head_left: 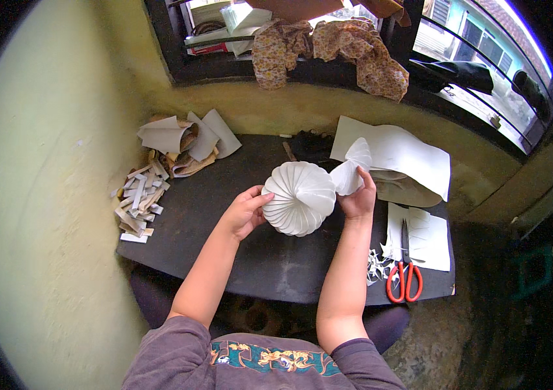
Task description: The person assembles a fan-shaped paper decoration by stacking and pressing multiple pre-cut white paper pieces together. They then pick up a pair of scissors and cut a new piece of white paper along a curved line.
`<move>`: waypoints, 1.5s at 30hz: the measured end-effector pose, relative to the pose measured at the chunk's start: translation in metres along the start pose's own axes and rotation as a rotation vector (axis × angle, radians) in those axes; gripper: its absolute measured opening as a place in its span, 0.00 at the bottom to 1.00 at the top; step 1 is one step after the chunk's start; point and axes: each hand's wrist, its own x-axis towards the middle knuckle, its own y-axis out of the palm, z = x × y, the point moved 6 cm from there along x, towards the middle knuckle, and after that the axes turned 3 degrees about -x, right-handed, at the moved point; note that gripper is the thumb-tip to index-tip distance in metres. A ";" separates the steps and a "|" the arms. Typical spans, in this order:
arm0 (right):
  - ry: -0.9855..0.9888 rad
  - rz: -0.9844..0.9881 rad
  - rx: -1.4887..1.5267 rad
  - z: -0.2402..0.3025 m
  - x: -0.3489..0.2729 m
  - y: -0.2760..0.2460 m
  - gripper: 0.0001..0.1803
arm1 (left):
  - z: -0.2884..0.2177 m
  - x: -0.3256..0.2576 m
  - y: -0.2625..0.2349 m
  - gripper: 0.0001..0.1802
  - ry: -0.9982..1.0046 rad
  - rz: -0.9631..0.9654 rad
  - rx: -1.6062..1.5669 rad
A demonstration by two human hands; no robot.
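Head view: a white pleated paper form [300, 197] is held above the dark table [224, 214], the left hand [245, 211] curled on its left rim and the right hand [358, 198] pinched on its twisted end [352, 170]. It is judged light, thin and easily crushed, best gripped at rim and end. Right of it, red scissors [404, 273] are noted on paper sheets [429, 240]; left of it, paper strips [138, 201].

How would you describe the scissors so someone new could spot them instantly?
Start at the dark table under the window, then go to its front right corner, beside the person's right forearm. There the scissors lie on a white paper sheet next to small white paper offcuts. Their bright red-orange handle loops are the only vivid colour among the white paper.
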 end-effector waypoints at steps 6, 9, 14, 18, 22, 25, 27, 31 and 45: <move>-0.119 -0.124 -0.226 0.014 -0.004 -0.005 0.20 | 0.000 -0.021 -0.019 0.17 0.039 -0.163 -0.090; -0.145 -0.149 -0.303 0.017 -0.010 0.000 0.19 | 0.008 -0.025 -0.026 0.16 0.056 -0.225 -0.208; -0.080 -0.051 -0.546 0.009 -0.016 0.014 0.16 | 0.033 -0.030 -0.012 0.13 0.113 -0.239 -0.427; 0.046 0.004 -0.777 -0.011 -0.021 0.029 0.19 | 0.048 -0.041 0.000 0.15 0.109 -0.257 -0.471; 0.114 0.022 -0.893 -0.031 -0.023 0.041 0.29 | 0.044 -0.052 -0.011 0.26 0.102 -0.274 -0.405; 0.139 0.025 -0.963 -0.036 -0.024 0.041 0.32 | 0.028 -0.068 -0.032 0.35 0.124 -0.357 -0.147; 0.145 0.012 -0.997 -0.038 -0.023 0.043 0.33 | -0.003 -0.070 -0.050 0.30 0.237 -0.520 0.138; 0.128 -0.034 -0.988 -0.040 -0.024 0.046 0.33 | -0.063 -0.012 -0.057 0.23 0.456 -0.446 0.515; 0.141 -0.060 -1.015 -0.041 -0.022 0.045 0.34 | -0.048 0.099 -0.013 0.27 0.060 0.148 0.960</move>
